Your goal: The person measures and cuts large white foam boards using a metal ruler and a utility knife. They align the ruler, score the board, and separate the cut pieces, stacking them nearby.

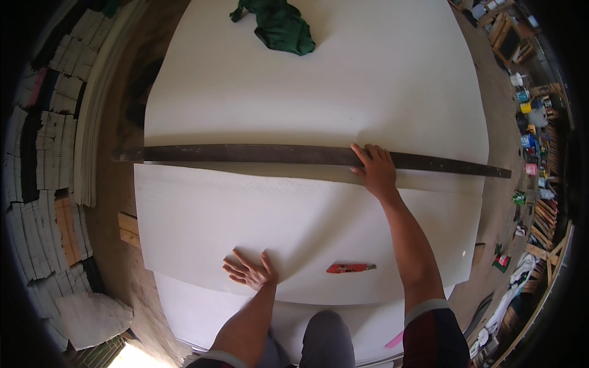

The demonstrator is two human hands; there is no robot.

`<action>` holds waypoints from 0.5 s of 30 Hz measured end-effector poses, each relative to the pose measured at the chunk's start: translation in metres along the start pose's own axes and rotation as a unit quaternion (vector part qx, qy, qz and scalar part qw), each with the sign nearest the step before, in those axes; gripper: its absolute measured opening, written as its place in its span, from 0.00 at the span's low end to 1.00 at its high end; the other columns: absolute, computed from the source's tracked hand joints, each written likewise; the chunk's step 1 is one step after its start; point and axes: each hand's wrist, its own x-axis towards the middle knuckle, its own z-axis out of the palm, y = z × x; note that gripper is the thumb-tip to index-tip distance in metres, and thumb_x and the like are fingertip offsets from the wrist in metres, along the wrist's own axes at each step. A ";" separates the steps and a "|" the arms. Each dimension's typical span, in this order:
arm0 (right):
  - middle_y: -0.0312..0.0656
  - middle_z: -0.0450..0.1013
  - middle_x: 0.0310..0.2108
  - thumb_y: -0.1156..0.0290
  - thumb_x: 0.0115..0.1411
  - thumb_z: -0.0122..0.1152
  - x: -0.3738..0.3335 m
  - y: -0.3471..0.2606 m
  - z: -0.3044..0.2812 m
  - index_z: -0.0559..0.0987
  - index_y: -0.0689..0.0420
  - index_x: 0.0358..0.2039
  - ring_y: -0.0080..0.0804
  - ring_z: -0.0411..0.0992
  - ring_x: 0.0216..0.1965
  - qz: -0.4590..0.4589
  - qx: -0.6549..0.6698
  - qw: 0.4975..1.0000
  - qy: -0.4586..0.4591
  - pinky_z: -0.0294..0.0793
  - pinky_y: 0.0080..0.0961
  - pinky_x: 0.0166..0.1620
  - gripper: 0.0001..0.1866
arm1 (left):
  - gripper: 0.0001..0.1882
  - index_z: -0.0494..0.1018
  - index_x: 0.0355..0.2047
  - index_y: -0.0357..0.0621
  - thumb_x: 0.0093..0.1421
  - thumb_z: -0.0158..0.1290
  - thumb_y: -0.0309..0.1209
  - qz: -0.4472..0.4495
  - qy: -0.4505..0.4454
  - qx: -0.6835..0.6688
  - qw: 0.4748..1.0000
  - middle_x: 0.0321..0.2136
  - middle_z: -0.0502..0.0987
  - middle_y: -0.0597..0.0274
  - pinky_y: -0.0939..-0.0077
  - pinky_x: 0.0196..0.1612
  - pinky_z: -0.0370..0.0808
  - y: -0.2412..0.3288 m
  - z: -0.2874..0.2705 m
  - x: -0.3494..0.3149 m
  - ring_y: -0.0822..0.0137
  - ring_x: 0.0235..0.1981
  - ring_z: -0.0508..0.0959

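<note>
A long dark straightedge bar [282, 153] lies crosswise over white sheets, both ends reaching past their sides. My right hand [377, 172] grips it right of the middle, fingers over its far edge and thumb at the near side. Just below the bar, a loose white sheet [202, 214] has a slightly uneven far edge. My left hand [250, 271] rests flat on that sheet with fingers spread, holding nothing. Between my arms lies a red utility knife [351, 268], touched by neither hand.
A crumpled green cloth [282, 27] lies on the far part of the large white sheet [380, 73]. Stacks of sheets [58, 147] stand along the left. Paint containers [529, 141] and wooden pieces line the right. A pink strip [394, 339] sits near my right sleeve.
</note>
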 end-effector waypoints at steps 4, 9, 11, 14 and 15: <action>0.52 0.71 0.63 0.53 0.62 0.73 -0.058 -0.006 -0.002 0.72 0.45 0.71 0.53 0.67 0.66 0.073 -0.023 0.994 0.073 0.66 0.51 0.69 0.38 | 0.55 0.34 0.82 0.61 0.67 0.36 0.76 -0.009 0.008 -0.009 1.000 0.81 0.27 0.39 0.33 0.78 0.28 0.000 0.001 0.002 0.39 0.81 0.24; 0.57 0.68 0.64 0.51 0.64 0.69 -0.243 -0.007 0.006 0.70 0.51 0.71 0.59 0.64 0.67 0.176 -0.030 0.982 0.062 0.63 0.56 0.68 0.38 | 0.55 0.33 0.82 0.62 0.67 0.35 0.77 0.000 0.002 -0.025 1.000 0.81 0.27 0.39 0.33 0.78 0.28 0.008 -0.004 0.002 0.38 0.80 0.23; 0.58 0.65 0.68 0.48 0.61 0.71 -0.336 -0.016 0.013 0.68 0.50 0.72 0.61 0.62 0.70 0.209 -0.014 0.977 0.027 0.60 0.59 0.69 0.42 | 0.55 0.33 0.82 0.62 0.67 0.36 0.77 0.020 0.005 -0.045 0.999 0.80 0.26 0.38 0.31 0.77 0.27 0.008 -0.005 0.002 0.37 0.80 0.23; 0.59 0.58 0.74 0.42 0.54 0.76 -0.410 -0.061 -0.010 0.65 0.46 0.75 0.62 0.55 0.75 0.186 -0.006 0.979 -0.085 0.55 0.63 0.73 0.52 | 0.59 0.33 0.82 0.63 0.63 0.44 0.77 0.055 0.035 -0.064 0.996 0.80 0.27 0.37 0.28 0.76 0.27 -0.006 0.000 0.011 0.35 0.80 0.23; 0.60 0.55 0.76 0.40 0.52 0.77 -0.429 -0.077 -0.023 0.64 0.45 0.76 0.62 0.52 0.77 0.180 -0.014 0.975 -0.131 0.53 0.64 0.74 0.55 | 0.62 0.33 0.82 0.64 0.61 0.48 0.77 0.091 0.015 -0.038 0.995 0.80 0.27 0.37 0.27 0.76 0.27 -0.009 -0.009 0.004 0.35 0.80 0.24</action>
